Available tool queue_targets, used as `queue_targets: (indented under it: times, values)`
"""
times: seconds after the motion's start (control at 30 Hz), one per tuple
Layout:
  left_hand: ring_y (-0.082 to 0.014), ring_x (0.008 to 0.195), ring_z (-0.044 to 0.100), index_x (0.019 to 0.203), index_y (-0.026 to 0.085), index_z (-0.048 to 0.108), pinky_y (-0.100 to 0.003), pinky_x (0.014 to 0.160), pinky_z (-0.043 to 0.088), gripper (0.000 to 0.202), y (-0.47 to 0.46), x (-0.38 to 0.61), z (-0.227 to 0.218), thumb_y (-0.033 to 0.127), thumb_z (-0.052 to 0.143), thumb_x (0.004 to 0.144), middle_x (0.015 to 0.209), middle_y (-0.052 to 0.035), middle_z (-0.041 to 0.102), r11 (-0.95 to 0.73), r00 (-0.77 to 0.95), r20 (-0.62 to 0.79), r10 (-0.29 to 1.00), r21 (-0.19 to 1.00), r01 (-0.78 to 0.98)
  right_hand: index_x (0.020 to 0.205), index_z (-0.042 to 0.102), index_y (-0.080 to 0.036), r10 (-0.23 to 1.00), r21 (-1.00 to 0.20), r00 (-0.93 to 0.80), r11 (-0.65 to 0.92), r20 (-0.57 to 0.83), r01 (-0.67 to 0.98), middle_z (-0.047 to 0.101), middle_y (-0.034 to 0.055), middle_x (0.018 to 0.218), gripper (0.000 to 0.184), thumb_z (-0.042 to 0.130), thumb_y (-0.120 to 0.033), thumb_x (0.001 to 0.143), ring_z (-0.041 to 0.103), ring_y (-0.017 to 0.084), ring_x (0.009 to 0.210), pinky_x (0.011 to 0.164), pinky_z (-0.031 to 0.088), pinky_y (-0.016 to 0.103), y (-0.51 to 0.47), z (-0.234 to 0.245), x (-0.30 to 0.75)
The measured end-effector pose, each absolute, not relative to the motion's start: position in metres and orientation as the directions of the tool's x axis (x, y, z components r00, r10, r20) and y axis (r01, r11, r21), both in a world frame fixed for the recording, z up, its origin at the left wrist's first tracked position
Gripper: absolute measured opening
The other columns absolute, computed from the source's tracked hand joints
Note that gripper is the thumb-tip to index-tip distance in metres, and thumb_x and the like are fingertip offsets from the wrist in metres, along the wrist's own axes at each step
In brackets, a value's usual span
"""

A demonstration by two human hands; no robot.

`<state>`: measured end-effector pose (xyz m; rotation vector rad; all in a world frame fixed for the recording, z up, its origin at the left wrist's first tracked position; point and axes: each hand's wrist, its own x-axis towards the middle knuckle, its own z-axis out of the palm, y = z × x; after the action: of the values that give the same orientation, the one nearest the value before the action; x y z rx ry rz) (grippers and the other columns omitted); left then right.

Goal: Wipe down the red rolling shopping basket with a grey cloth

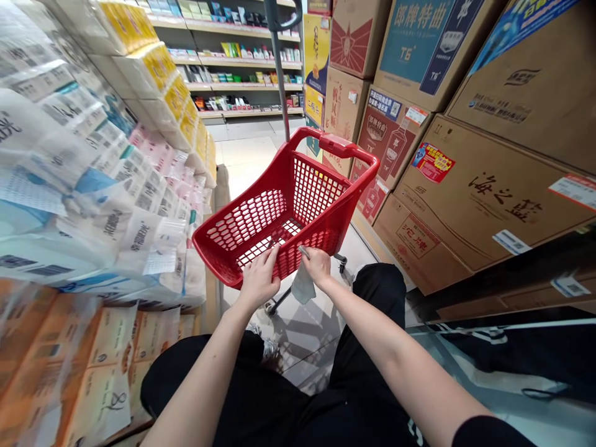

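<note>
In front of me stands a red plastic shopping basket trolley (261, 214) with lattice sides and a long grey pull handle (281, 87). My left hand (261, 277) rests on the near side of the basket, fingers stretched toward its rim. My right hand (317, 266) is closed around a pale grey cloth (303, 284), which hangs below the fist close to the basket's near side. Whether that fist touches the basket is hard to tell. The inside of the basket shows only its lattice floor. Wheels are partly visible beneath it.
Plastic-wrapped tissue packs (116, 198) are stacked on my left, with orange packs (105, 366) lower down. Brown cardboard cartons (488, 205) rise on the right. Behind the trolley, shelves (237, 62) hold small bottles and boxes. My knees flank the tiled floor (298, 360).
</note>
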<state>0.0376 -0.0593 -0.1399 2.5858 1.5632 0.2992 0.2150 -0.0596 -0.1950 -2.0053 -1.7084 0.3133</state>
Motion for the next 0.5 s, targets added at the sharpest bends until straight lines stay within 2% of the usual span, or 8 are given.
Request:
queue_targets:
  times: [0.1, 0.27, 0.4, 0.5]
  values:
    - [-0.0278, 0.123, 0.043, 0.148, 0.026, 0.017, -0.041, 0.093, 0.037, 0.080, -0.062, 0.041, -0.139, 0.023, 0.045, 0.074, 0.140, -0.0090, 0.043, -0.480, 0.468, 0.106, 0.877, 0.181, 0.858, 0.110, 0.066, -0.026, 0.978, -0.463, 0.178, -0.107, 0.113, 0.880, 0.072, 0.0037, 0.099, 0.028, 0.045, -0.029, 0.092, 0.064, 0.015, 0.088, 0.073, 0.039, 0.020, -0.055, -0.192, 0.212]
    - [-0.0284, 0.123, 0.044, 0.148, 0.027, 0.015, -0.041, 0.093, 0.038, 0.081, -0.063, 0.038, -0.139, 0.021, 0.045, 0.073, 0.141, -0.0085, 0.042, -0.478, 0.466, 0.107, 0.879, 0.187, 0.858, 0.106, 0.068, -0.029, 0.995, -0.490, 0.051, -0.001, 0.089, 0.872, 0.073, 0.0005, 0.095, 0.026, 0.050, -0.031, 0.088, 0.065, 0.014, 0.086, 0.068, 0.038, 0.019, -0.060, -0.195, 0.228]
    - [-0.0279, 0.124, 0.044, 0.148, 0.027, 0.015, -0.039, 0.092, 0.040, 0.081, -0.059, 0.034, -0.138, 0.020, 0.044, 0.073, 0.144, -0.0084, 0.039, -0.501, 0.492, 0.094, 0.865, 0.208, 0.840, 0.101, 0.071, -0.027, 0.993, -0.495, 0.121, -0.105, 0.000, 0.863, 0.074, 0.0021, 0.090, 0.025, 0.051, -0.033, 0.088, 0.066, 0.015, 0.081, 0.066, 0.038, 0.019, -0.073, -0.206, 0.233]
    - [-0.0268, 0.123, 0.045, 0.148, 0.025, 0.016, -0.037, 0.092, 0.041, 0.080, -0.057, 0.035, -0.138, 0.021, 0.044, 0.073, 0.143, -0.0087, 0.041, -0.523, 0.517, 0.090, 0.851, 0.215, 0.825, 0.110, 0.068, -0.028, 0.976, -0.490, 0.216, -0.184, 0.008, 0.852, 0.073, 0.0040, 0.095, 0.028, 0.048, -0.033, 0.091, 0.066, 0.016, 0.085, 0.069, 0.039, 0.020, -0.074, -0.212, 0.229]
